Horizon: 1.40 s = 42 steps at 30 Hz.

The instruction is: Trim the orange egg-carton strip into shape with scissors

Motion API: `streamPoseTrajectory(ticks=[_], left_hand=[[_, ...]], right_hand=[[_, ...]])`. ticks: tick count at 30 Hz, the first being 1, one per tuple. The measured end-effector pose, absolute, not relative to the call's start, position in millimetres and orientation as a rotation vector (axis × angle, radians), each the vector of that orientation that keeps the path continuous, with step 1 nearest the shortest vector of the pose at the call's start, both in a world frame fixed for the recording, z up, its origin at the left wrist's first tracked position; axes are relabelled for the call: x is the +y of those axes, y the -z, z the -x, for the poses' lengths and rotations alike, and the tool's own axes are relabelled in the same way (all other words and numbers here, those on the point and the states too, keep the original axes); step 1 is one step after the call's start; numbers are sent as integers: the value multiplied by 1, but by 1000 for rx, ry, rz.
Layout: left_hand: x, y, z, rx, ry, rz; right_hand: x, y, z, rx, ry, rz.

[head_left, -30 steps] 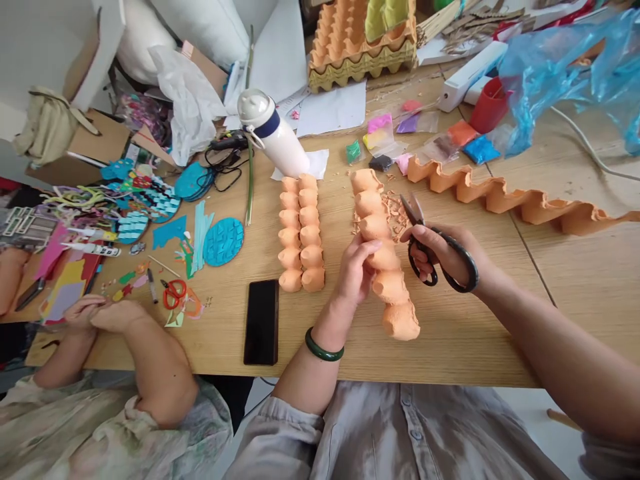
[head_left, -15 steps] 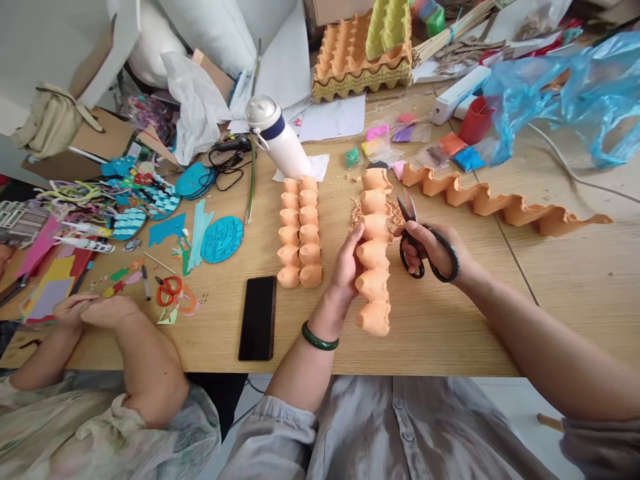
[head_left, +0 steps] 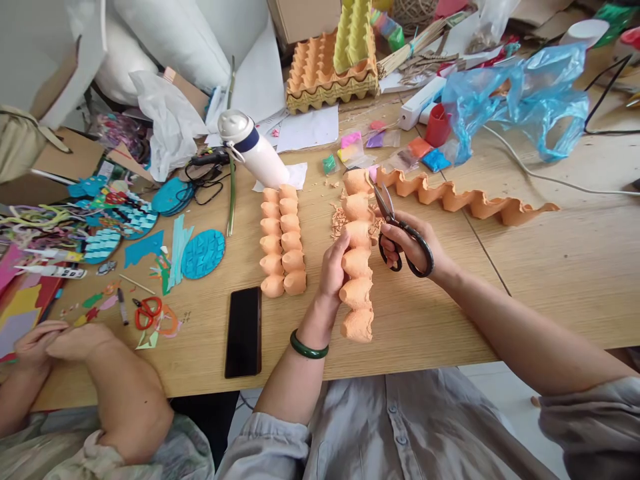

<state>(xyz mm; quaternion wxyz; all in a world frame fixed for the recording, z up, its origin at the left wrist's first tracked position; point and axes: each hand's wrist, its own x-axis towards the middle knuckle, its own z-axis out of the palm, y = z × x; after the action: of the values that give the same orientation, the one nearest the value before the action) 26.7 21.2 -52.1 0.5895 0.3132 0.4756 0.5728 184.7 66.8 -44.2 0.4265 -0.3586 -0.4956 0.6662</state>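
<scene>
My left hand (head_left: 333, 267), with a green bangle on the wrist, grips an orange egg-carton strip (head_left: 357, 265) by its left side. Black-handled scissors (head_left: 407, 235) are in my right hand (head_left: 413, 247), their blades parted near the strip's upper right edge. Orange scraps (head_left: 340, 220) lie on the table beside and behind the strip. Two more cup strips (head_left: 283, 243) stand side by side to the left. A long zigzag orange piece (head_left: 467, 198) lies at the right.
A phone (head_left: 243, 332) lies left of my forearm, and a white bottle (head_left: 257, 153) stands behind the strips. Egg trays (head_left: 333, 70) are stacked at the back. Another person's hands (head_left: 65, 341) rest at the left table edge, near red scissors (head_left: 147, 312).
The view has turned to the right, so most things appear further left. The scissor blades now sit closer to the strip's upper right edge and look more widely parted.
</scene>
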Motion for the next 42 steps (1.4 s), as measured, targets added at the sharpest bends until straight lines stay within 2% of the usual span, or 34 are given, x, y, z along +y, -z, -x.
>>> streamPoseTrajectory(ticks=[13, 19, 24, 27, 42], left_hand=[[18, 43, -27, 1047, -1186, -815], [15, 54, -22, 1034, -1135, -932], [17, 62, -17, 1032, -1075, -935], [17, 62, -17, 1040, -1038, -924], [18, 51, -17, 1119, -1172, -993]], right_hand=[[69, 37, -185, -1099, -1748, 980], [72, 39, -190, -1206, -1617, 995], [73, 41, -188, -1138, -1747, 1022], [74, 44, -188, -1179, -1714, 1068], [77, 44, -186, -1053, -1539, 1129]])
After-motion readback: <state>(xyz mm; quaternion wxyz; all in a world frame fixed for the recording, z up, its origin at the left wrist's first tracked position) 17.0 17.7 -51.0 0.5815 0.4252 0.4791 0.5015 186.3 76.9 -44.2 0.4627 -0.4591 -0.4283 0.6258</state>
